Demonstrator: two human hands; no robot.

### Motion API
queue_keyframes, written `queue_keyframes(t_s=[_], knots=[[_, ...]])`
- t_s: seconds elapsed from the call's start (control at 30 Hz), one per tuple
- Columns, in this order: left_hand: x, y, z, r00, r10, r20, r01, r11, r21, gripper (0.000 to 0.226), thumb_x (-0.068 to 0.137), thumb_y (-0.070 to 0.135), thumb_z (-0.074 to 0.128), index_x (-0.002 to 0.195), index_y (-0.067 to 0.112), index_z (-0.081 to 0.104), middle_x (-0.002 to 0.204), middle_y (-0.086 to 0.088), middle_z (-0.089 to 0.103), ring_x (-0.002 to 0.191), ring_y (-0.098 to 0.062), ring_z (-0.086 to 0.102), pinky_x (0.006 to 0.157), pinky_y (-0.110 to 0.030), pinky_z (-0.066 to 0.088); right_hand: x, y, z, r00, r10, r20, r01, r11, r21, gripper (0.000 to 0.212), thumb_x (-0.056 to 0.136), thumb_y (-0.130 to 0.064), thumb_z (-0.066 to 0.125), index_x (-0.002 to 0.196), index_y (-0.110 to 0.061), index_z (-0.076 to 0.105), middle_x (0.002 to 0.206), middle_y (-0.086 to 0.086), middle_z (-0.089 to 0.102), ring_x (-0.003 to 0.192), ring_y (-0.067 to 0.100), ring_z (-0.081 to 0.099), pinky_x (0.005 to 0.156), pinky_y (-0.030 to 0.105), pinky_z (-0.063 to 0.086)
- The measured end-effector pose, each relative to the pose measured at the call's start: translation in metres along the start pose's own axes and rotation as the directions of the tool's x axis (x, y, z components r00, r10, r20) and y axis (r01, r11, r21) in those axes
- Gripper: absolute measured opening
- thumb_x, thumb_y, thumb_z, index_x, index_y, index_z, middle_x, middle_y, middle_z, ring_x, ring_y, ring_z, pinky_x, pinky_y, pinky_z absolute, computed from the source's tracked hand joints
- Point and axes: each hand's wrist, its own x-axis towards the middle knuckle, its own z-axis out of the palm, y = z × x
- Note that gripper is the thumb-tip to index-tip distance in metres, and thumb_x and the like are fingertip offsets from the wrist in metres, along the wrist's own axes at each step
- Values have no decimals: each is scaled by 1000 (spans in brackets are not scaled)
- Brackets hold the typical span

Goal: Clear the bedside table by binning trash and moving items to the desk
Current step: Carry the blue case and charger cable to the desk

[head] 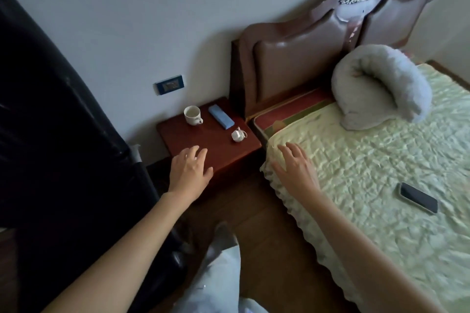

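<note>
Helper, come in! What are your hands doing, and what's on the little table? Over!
Left hand open over bedside table; right hand open, empty, over bed edge. Cup, blue box, white charger on table. Nothing blocking.

You are standing in a home bedroom, shown by the bed [381, 160] with its quilted cover, the padded headboard [292, 63] and the small bedside table [211, 145].

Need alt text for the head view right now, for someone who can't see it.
Both empty hands, left hand and right hand, reach toward a wooden bedside table holding a white cup, a blue box and a white charger. A phone lies on the bed.
</note>
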Motion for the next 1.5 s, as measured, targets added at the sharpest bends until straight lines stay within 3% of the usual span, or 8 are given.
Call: queue_keyframes(t_s=[0.4, 0.57, 0.83, 1.0, 1.2, 1.4, 1.5], knots=[[120, -53, 23, 978, -200, 55, 202, 979, -39, 51, 81, 27, 67, 125, 4, 54, 128, -19, 56, 116, -35, 52, 93, -50, 45, 175, -20, 48, 990, -116, 86, 114, 993, 21, 53, 93, -43, 51, 136, -14, 46, 142, 12, 45, 137, 27, 32, 111, 39, 27], [147, -58, 41, 953, -286, 99, 291, 955, -48, 51, 82, 28, 66, 126, 5, 53, 130, -19, 55, 119, -35, 51, 94, -49, 45, 229, -19, 64, 974, -204, 102, 199, 978, 57, 45, 89, -32, 62, 125, -6, 57, 128, 16, 57, 127, 34, 45, 104, 44, 37], [195, -48, 74, 829, -532, 176, 541, 841, -8, 54, 91, 38, 48, 139, 15, 38, 146, -10, 40, 134, -25, 36, 108, -43, 35, 327, 1, 100, 903, -367, 222, 347, 930, 124, 41, 83, -26, 68, 116, -3, 61, 119, 17, 61, 118, 36, 52, 98, 46, 43], [224, -32, 94, 730, -657, 191, 670, 742, -8, 55, 91, 39, 50, 140, 16, 37, 146, -8, 40, 134, -25, 36, 109, -41, 35, 375, 20, 120, 848, -442, 291, 410, 897, 168, 40, 82, -23, 69, 115, -2, 61, 118, 19, 61, 116, 36, 54, 96, 46, 44], [235, -27, 129, 657, -723, 212, 746, 665, -41, 52, 89, 37, 54, 135, 14, 44, 140, -9, 48, 130, -26, 42, 103, -44, 41, 415, 39, 156, 795, -463, 392, 427, 886, 181, 48, 84, -34, 55, 118, -1, 60, 121, 19, 60, 118, 36, 53, 97, 47, 44], [238, -34, 175, 622, -751, 221, 777, 626, -59, 50, 88, 36, 55, 131, 11, 49, 133, -11, 54, 125, -28, 47, 96, -44, 46, 438, 40, 209, 754, -480, 448, 449, 875, 181, 40, 86, -24, 62, 120, -2, 57, 122, 18, 58, 116, 35, 52, 96, 44, 43], [240, -38, 200, 619, -751, 230, 779, 624, -59, 49, 87, 35, 57, 129, 10, 50, 129, -13, 56, 120, -30, 51, 93, -45, 48, 449, 38, 244, 735, -458, 500, 423, 886, 190, 48, 87, -38, 47, 122, -6, 56, 125, 13, 56, 119, 31, 50, 97, 40, 42]])
